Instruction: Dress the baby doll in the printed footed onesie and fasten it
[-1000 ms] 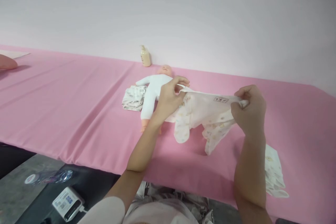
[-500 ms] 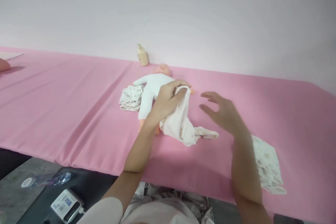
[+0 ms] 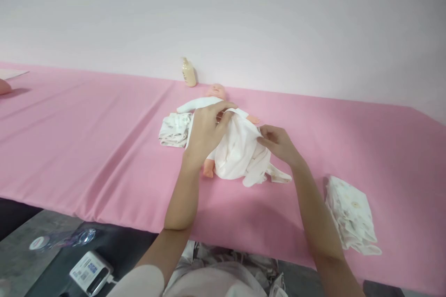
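Note:
A white baby garment (image 3: 240, 148) is stretched between my two hands, its lower part bunched on the pink cloth. My left hand (image 3: 208, 127) pinches its upper left edge, over the body of a baby doll. At the garment's right edge, my right hand (image 3: 277, 144) grips the fabric between thumb and fingers. The baby doll (image 3: 216, 91) lies on its back in a white bodysuit, head toward the wall. One bare foot (image 3: 208, 168) shows below the garment; my left hand and the garment hide much of the doll's torso and legs.
Folded patterned cloth (image 3: 174, 130) lies left of the doll, another folded garment (image 3: 351, 213) at the right. A pump bottle (image 3: 188, 73) stands by the white wall (image 3: 313, 32). Below the pink table cover (image 3: 87, 148) are a plastic bottle (image 3: 62, 240) and a white device (image 3: 91, 273).
My right hand has moved left and taken hold of the garment's edge. My left hand has shifted slightly left, and the garment is spread wider across the doll.

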A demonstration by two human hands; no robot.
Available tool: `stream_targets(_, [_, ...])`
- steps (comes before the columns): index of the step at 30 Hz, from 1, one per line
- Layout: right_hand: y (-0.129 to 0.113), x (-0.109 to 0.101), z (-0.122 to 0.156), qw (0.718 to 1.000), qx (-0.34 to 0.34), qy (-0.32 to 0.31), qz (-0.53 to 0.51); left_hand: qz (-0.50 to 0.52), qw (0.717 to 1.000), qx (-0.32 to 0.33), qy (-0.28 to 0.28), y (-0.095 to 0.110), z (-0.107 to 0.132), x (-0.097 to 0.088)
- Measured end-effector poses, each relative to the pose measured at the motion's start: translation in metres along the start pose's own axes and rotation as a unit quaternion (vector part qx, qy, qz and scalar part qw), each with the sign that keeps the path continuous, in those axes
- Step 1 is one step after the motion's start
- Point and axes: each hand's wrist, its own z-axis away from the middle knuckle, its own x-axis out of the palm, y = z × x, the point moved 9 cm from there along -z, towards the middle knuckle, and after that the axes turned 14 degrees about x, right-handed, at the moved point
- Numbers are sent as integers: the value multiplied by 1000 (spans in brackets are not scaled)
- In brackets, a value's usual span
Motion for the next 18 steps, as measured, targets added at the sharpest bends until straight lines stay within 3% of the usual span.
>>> stream_targets(3, [0, 12, 1, 997, 14, -69, -16, 15, 1000, -15, -6, 4, 0, 1])
stream_targets(7, [-7, 15, 5, 992, -8, -111, -53, 12, 1000, -28, -4, 4, 0, -2])
stream_targets(13, [-5, 13, 5, 991, 27, -85, -102, 16, 1000, -20, -17, 10, 0, 0])
stream_targets(18, [-2, 15, 6, 995, 67, -53, -49, 5, 1000, -8, -20, 14, 0, 0])
